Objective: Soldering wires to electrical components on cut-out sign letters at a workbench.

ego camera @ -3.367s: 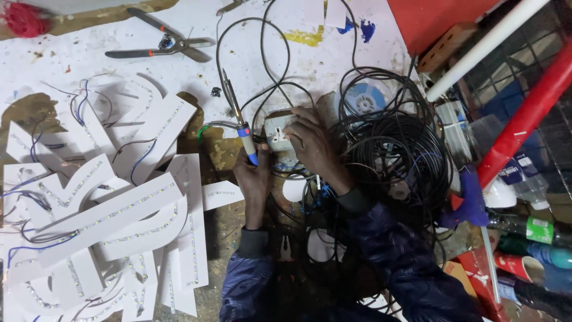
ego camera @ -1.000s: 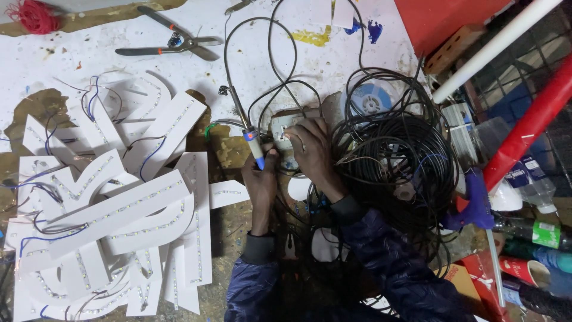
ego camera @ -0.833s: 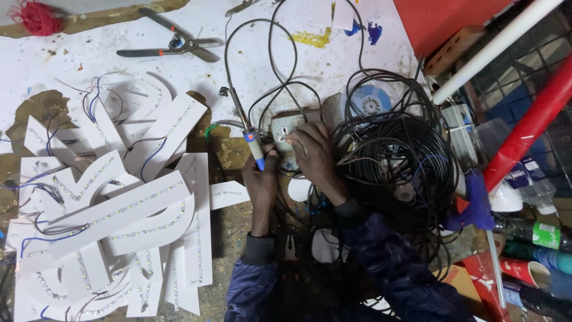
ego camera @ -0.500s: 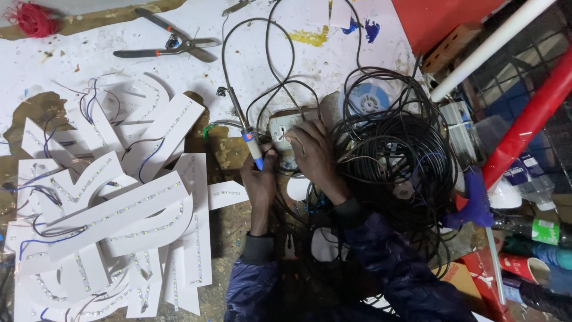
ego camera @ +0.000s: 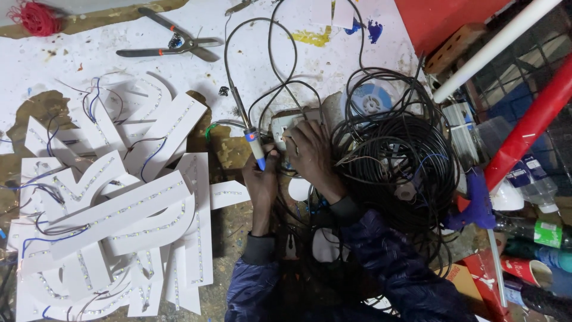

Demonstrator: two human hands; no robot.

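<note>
White cut-out panels (ego camera: 113,220) with rows of small lights and thin wires are lying heaped well to the left of the hands, on a paint-stained white work surface (ego camera: 77,74). Red thread (ego camera: 37,16) and metal snips (ego camera: 173,46) are resting beyond them, far from the hands. The left hand (ego camera: 262,179) is gripping a blue-handled soldering iron (ego camera: 251,137), its tip pointing away from the person. The right hand (ego camera: 311,156), just beside it, is pressing closed fingers on a small white part (ego camera: 285,126); what it is gripping cannot be told. Black cable coils (ego camera: 393,161) are lying against the right hand. Farther right, a red pipe (ego camera: 533,125), a white tube (ego camera: 494,45) and bottles (ego camera: 536,232) are crowding the floor.
</note>
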